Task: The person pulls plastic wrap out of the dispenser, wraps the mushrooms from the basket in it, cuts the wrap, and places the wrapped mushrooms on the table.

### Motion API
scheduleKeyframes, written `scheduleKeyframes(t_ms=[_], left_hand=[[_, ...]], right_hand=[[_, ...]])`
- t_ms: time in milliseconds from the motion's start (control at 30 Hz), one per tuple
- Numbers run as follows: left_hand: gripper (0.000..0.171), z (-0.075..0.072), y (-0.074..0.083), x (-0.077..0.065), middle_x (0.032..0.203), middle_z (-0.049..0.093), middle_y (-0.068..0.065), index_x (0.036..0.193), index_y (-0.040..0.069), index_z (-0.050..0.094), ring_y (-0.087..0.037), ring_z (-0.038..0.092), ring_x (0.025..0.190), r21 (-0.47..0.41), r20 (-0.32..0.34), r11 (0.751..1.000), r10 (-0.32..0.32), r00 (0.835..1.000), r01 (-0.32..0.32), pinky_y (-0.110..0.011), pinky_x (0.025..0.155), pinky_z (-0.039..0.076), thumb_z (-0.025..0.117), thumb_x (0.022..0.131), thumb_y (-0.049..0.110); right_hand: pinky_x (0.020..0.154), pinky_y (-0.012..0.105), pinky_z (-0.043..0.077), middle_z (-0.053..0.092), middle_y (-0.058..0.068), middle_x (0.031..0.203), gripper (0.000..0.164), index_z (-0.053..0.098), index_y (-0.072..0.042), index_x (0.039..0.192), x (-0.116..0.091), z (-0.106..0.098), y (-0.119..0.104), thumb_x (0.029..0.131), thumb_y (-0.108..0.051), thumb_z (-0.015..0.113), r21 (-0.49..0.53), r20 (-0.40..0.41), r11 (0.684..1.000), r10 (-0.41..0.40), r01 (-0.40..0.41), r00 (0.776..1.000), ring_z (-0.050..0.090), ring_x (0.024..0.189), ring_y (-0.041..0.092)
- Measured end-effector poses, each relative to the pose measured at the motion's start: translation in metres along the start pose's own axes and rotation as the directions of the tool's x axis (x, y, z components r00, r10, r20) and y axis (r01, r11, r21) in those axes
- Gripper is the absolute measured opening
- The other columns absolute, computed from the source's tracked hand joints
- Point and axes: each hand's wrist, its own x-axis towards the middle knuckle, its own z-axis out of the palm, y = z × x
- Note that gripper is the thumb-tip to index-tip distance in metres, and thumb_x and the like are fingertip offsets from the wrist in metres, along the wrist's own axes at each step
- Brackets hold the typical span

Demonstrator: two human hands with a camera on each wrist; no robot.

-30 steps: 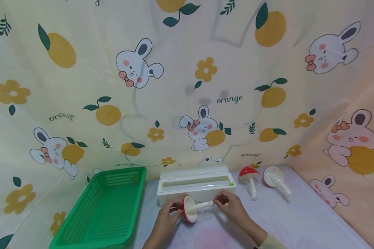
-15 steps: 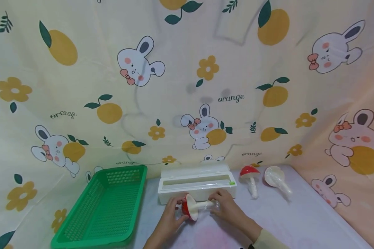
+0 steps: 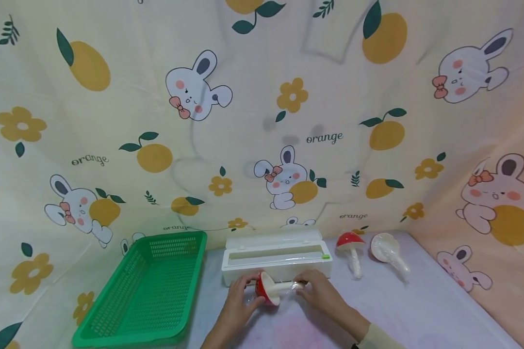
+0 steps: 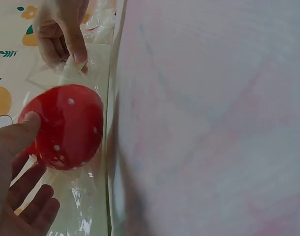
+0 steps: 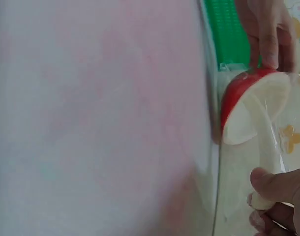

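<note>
A toy mushroom with a red, white-dotted cap point(image 4: 66, 128) and a pale stem point(image 5: 269, 142) lies sideways between my two hands, with clear plastic film around it. My left hand point(image 3: 237, 304) holds the cap, its thumb on the near side and fingers on the far side. The stem's end is pinched by my right hand point(image 3: 320, 293), thumb against fingers. Just behind the mushroom stands a white cling film box point(image 3: 277, 272) with its lid raised. Loose film point(image 4: 81, 201) shows below the cap in the left wrist view.
Left of the box sits a green plastic basket point(image 3: 133, 337). Two more mushrooms lie at the back right: one with its red cap point(image 3: 349, 240) up, another with its pale underside point(image 3: 382, 247) showing under film. A printed curtain point(image 3: 244, 121) hangs behind the table.
My right hand has shifted left along the stem and gathered the film at its end. The left hand has spread further around the cap, and the mushroom has turned slightly.
</note>
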Motion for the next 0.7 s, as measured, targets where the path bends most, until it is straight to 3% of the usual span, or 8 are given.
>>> scheduleKeyframes(t_ms=[167,233,367,433,567,700], left_hand=[[0.059,-0.006,0.004,0.0,0.14,0.063,0.007,0.142,0.025,0.059,-0.026,0.052,0.133,-0.072,0.018,0.994,-0.079,0.997,0.08,-0.058,0.112,0.048,0.088,0.091,0.026],[0.062,-0.009,0.005,0.0,0.141,0.063,0.007,0.144,0.025,0.058,-0.026,0.053,0.134,-0.089,0.018,0.994,-0.062,0.998,0.063,-0.06,0.112,0.047,0.088,0.09,0.029],[0.071,-0.013,0.003,0.0,0.143,0.065,0.002,0.148,0.019,0.058,-0.028,0.053,0.131,-0.067,-0.019,0.996,0.063,0.998,-0.064,-0.056,0.109,0.049,0.092,0.086,0.029],[0.077,-0.014,0.004,0.001,0.145,0.064,0.001,0.15,0.019,0.056,-0.027,0.052,0.132,-0.042,-0.022,0.995,0.091,0.996,-0.092,-0.054,0.108,0.05,0.094,0.084,0.027],[0.084,-0.014,0.007,0.008,0.148,0.061,0.0,0.154,0.02,0.052,-0.027,0.049,0.135,-0.011,-0.011,0.997,0.079,0.997,-0.079,-0.057,0.108,0.049,0.096,0.082,0.023],[0.085,-0.012,0.012,0.017,0.146,0.062,-0.004,0.152,0.018,0.053,-0.032,0.049,0.134,0.007,-0.028,0.998,0.058,0.998,-0.058,-0.063,0.106,0.047,0.098,0.08,0.023]], right_hand=[[0.082,0.032,0.057,0.074,-0.008,0.098,0.029,0.073,-0.014,0.11,-0.001,-0.01,-0.006,0.087,-0.007,0.088,0.133,-0.009,0.99,0.046,-0.045,0.999,0.067,0.091,0.01],[0.08,0.033,0.057,0.075,-0.007,0.097,0.027,0.071,-0.015,0.107,-0.001,-0.014,-0.009,0.087,-0.006,0.088,0.166,-0.016,0.986,0.036,-0.033,0.999,0.069,0.09,0.013],[0.079,0.036,0.057,0.075,-0.006,0.097,0.021,0.071,-0.016,0.105,0.0,-0.022,-0.013,0.091,-0.007,0.084,0.191,-0.036,0.982,0.0,0.007,0.999,0.068,0.09,0.012],[0.079,0.036,0.057,0.074,-0.006,0.097,0.018,0.072,-0.014,0.106,0.0,-0.025,-0.015,0.093,-0.008,0.083,0.19,-0.052,0.981,-0.015,0.025,0.999,0.067,0.089,0.009],[0.08,0.037,0.057,0.074,-0.008,0.097,0.015,0.075,-0.012,0.111,0.003,-0.03,-0.017,0.097,-0.011,0.08,0.184,-0.055,0.983,-0.016,0.026,0.998,0.066,0.09,0.006],[0.079,0.035,0.055,0.073,-0.01,0.096,0.013,0.076,-0.013,0.113,0.007,-0.033,-0.017,0.101,-0.015,0.076,0.198,-0.007,0.98,0.009,-0.008,1.0,0.064,0.09,0.005]])
